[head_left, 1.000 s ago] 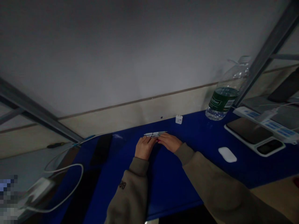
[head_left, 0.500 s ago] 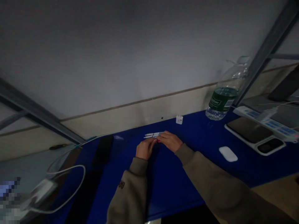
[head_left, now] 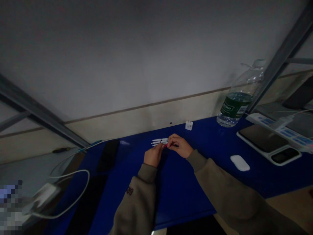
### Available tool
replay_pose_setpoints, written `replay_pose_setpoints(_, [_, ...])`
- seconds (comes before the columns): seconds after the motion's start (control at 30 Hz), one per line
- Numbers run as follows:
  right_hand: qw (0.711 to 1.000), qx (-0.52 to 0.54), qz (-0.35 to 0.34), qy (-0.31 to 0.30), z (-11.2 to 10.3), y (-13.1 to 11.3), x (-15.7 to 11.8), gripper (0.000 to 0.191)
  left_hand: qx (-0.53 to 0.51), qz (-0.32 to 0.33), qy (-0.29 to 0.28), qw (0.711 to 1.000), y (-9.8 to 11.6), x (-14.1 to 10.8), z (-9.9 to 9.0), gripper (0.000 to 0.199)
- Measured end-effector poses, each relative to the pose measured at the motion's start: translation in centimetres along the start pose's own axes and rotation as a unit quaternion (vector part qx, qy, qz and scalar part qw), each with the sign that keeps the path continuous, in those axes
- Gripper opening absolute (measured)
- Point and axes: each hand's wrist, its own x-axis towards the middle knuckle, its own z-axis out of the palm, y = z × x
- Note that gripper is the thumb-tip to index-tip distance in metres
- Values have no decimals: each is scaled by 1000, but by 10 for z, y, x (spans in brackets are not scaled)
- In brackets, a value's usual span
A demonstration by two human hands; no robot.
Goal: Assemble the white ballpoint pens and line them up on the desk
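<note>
Several slim white pens (head_left: 159, 141) lie together in a small bundle above the blue tabletop (head_left: 186, 189), held between my two hands. My left hand (head_left: 153, 155) has its fingertips against the bundle's middle. My right hand (head_left: 178, 146) curls around the right end, where a small red part (head_left: 166, 146) shows between the fingers. The pens' right ends are hidden by my fingers.
A white plug charger (head_left: 188, 125) stands near the wall. To the right are a green-labelled water bottle (head_left: 236, 106), a white mouse (head_left: 240, 163), a dark tablet (head_left: 262, 138) and a power strip (head_left: 276, 129). A black phone (head_left: 108, 155) and white cables (head_left: 69, 192) lie left.
My right hand has curled further over the pens' right end and moved slightly up and left. The bundle now sits slightly tilted, with less of it showing.
</note>
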Motion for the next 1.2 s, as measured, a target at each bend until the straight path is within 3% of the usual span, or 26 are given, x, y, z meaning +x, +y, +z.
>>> replay_pose_setpoints(0.1, [1000,-4,6,-4,1,-1,-1,30,-7,10,4,1000,0,0,0,34])
replay_pose_setpoints(0.3, [996,-12,92,10,3,12,-1,27,-51,68,13,996,4,-3,-1,35])
replay_pose_setpoints(0.5, [999,-9,38,22,0,11,0,16,-65,61,36,995,-4,-2,3,32])
replay_pose_setpoints(0.63, [999,-27,2,27,0,2,0,20,-57,81,73,992,-8,0,8,31])
replay_pose_setpoints(0.8, [996,-4,91,14,2,6,-2,25,-38,124,108,986,-6,1,8,28])
replay_pose_setpoints(0.87, [996,0,89,10,2,7,-2,23,-33,113,111,987,-5,0,8,28])
replay_pose_setpoints(1.03, [1000,8,11,-3,0,2,-1,19,-30,75,94,992,-6,1,7,32])
replay_pose_setpoints(1.2, [997,12,81,12,3,3,-2,29,-34,89,69,993,-6,2,7,31])
